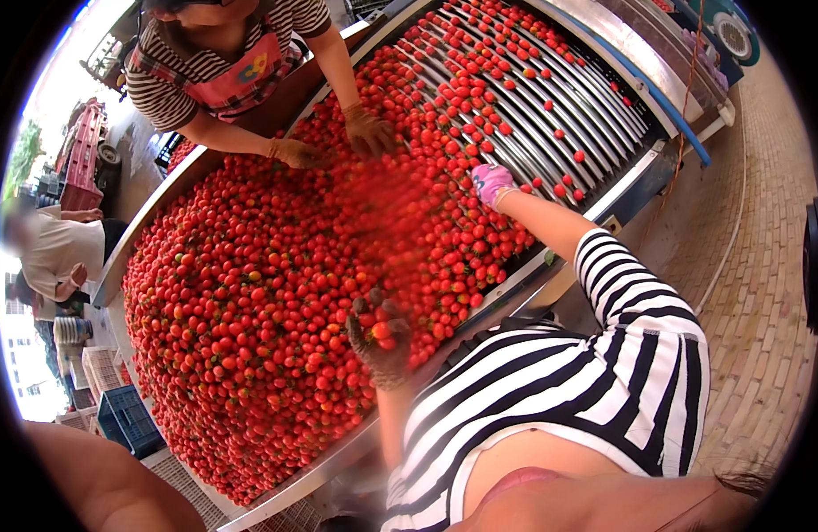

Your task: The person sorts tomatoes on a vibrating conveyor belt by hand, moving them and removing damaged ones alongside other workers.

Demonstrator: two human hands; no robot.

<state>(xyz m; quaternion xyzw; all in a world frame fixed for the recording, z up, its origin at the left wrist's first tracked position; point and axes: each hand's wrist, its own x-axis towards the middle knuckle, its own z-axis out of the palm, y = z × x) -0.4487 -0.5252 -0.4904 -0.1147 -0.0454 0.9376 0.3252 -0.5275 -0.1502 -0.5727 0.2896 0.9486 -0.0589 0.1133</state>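
Observation:
My left hand [380, 344], in a dark worn glove, is turned palm up with its fingers curled around a few cherry tomatoes [381, 331]. A large heap of red cherry tomatoes [241, 310] fills the bin beside it. Farther right, my right hand [492, 184], in a pink glove, touches the tomatoes at the edge of the metal rollers [533, 115]. Its fingers are closed downward, and anything in them is hidden. Between my hands and the co-worker's, a patch of tomatoes [387, 208] is blurred by motion.
Across the bin, a co-worker's gloved hands [370, 131] reach into the heap. A metal rim [148, 217] borders the bin. Another person [59, 248] stands at the left, near a blue crate [127, 418]. Brick paving [763, 293] lies at the right, past a blue pipe [670, 115].

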